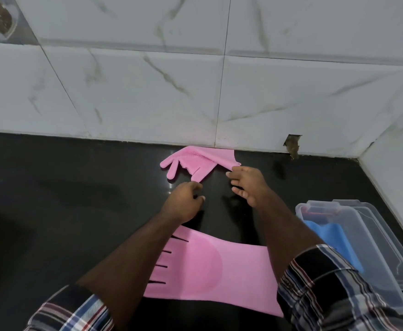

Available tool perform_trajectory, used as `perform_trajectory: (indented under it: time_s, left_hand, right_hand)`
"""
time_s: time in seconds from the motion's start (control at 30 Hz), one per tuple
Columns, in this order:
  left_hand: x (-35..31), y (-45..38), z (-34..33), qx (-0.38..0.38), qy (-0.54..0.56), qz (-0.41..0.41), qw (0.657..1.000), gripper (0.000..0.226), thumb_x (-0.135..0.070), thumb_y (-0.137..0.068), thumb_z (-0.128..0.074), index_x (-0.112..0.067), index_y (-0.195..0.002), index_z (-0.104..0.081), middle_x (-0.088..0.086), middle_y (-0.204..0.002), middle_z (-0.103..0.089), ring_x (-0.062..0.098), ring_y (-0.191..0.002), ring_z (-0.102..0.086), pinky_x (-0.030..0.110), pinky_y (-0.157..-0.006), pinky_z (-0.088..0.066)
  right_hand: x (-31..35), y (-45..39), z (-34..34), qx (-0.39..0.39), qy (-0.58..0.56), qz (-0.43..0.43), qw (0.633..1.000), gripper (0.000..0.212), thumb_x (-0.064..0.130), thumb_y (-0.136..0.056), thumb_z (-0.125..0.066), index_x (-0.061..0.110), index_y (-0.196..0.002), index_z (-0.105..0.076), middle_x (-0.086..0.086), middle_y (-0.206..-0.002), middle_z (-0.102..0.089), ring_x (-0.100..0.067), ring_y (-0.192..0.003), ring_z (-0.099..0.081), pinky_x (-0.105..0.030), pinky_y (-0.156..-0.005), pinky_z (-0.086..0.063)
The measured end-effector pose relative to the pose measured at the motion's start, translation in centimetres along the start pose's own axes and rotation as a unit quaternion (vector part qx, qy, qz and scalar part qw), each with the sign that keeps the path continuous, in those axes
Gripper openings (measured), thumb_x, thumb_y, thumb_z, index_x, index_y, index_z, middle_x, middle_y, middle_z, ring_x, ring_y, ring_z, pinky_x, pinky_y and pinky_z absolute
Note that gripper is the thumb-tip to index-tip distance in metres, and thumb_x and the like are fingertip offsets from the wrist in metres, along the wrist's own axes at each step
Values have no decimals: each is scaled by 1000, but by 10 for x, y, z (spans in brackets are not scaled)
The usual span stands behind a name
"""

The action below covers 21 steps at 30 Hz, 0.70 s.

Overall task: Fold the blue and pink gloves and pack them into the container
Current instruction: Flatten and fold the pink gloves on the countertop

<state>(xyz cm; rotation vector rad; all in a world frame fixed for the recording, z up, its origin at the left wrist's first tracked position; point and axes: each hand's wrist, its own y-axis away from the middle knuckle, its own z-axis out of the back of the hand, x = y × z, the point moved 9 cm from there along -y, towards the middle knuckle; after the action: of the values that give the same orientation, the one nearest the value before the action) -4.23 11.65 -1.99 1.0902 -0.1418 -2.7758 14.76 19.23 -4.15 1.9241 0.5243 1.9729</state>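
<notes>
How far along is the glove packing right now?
Done: the blue glove lies in the clear container. In hand: the right hand pinches the far pink glove by the wall, the left hand close beside it. Left: fold that one, then the near pink glove, still flat on the counter, and pack both.

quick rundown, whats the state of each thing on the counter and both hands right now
far pink rubber glove: lying by the wall, partly folded, cuff edge at the right hand's fingertips
near pink rubber glove: spread flat, unfolded, under the forearms
blue rubber glove: already inside the container
clear plastic container: open, lid off
clear plastic lid: lying beside the container
left hand: loosely curled, holding nothing
right hand: fingers touching the far glove's cuff
</notes>
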Motion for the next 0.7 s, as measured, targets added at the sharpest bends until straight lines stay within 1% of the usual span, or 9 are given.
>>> perform_trajectory:
  time_s: [0.17, 0.33, 0.37, 0.43, 0.5, 0.53, 0.6, 0.67, 0.7]
  left_hand:
    - [-4, -10, 11, -32, 51, 2, 998, 52, -22, -89, -68, -16, -139, -53, 3, -132, -62, 17, -117, -60, 25, -95, -43]
    - [-29, -12, 13, -44, 131, -38, 990, 80, -47, -74, -79, -22, -142, -46, -3, -127, -59, 15, -111, -60, 36, -94, -51]
    - [-36, -11, 14, -59, 148, -48, 986, 75, -52, -72, -76, -24, -137, -50, -4, -122, -62, 13, -107, -61, 36, -91, -53]
    - [-45, -8, 17, -102, 160, -72, 979, 44, -45, -81, -67, -23, -119, -61, -6, -103, -68, 9, -92, -64, 33, -81, -53]
    - [-53, -2, 23, -138, 148, -88, 975, 14, -29, -91, -58, -22, -98, -67, -10, -85, -68, 6, -79, -63, 31, -73, -49]
    - [-55, 3, 25, -137, 138, -88, 977, 15, -25, -91, -54, -23, -95, -69, -10, -83, -69, 8, -78, -63, 31, -73, -49]
    - [-55, 9, 18, -71, 119, -89, 986, 21, -23, -89, -51, -25, -94, -71, -8, -82, -71, 14, -78, -65, 31, -73, -51]
    - [-56, 22, -2, 80, 149, -81, 982, 19, -19, -89, -57, -24, -97, -73, -10, -78, -70, 14, -75, -63, 27, -69, -50]
    - [-54, 33, -13, 166, 187, -57, 967, 22, -16, -88, -61, -24, -104, -73, -9, -78, -68, 11, -74, -62, 24, -69, -50]
  right_hand:
    - [29, 20, -11, -7, -80, 71, 994, 17, 12, -84, -71, 14, -101, -74, -4, -90, -72, -12, -74, -61, -23, -58, -48]
    - [57, 79, -31, 107, -158, 95, 977, 23, 8, -90, -64, 0, -110, -70, -9, -80, -66, -14, -62, -56, -24, -54, -39]
    - [60, 89, -32, 136, -175, 97, 970, 25, 9, -90, -62, -2, -112, -68, -10, -81, -65, -15, -62, -56, -25, -55, -38]
    - [59, 103, -23, 159, -181, 106, 965, 27, 10, -91, -61, -1, -115, -66, -12, -82, -67, -15, -61, -56, -25, -56, -39]
    - [46, 107, -2, 113, -153, 109, 976, 25, 13, -92, -61, 5, -115, -67, -10, -78, -69, -14, -57, -55, -25, -55, -40]
    - [37, 107, 12, 69, -136, 106, 983, 23, 15, -92, -63, 7, -113, -68, -9, -75, -69, -13, -55, -54, -25, -54, -40]
    - [17, 105, 42, -32, -88, 96, 991, 17, 17, -92, -66, 9, -106, -70, -6, -71, -67, -12, -56, -54, -25, -55, -43]
    - [1, 104, 65, -106, -22, 94, 990, 13, 20, -91, -67, 13, -102, -71, -2, -74, -67, -11, -62, -55, -24, -57, -46]
    - [-5, 103, 71, -124, 6, 98, 987, 13, 21, -91, -68, 15, -101, -72, -1, -77, -68, -10, -66, -57, -24, -60, -47]
